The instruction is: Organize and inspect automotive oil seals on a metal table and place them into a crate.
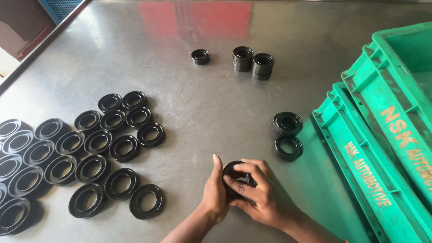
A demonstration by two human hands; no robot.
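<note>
Two green plastic crates (382, 148) sit at the right of the steel table (202, 103), both cut off by the frame. About two dozen flat black rings (90, 153) lie in rows at the left — those at the edge are cropped, so an exact count is not possible. Two thicker rings (287, 135) lie near the crates; a stacked pair (253, 59) and one single ring (200, 56) sit farther back. Both hands close around one black ring (234, 173) — left hand (214, 191) cupping its side, right hand (258, 191) with fingers over its top, mostly hiding it.
</note>
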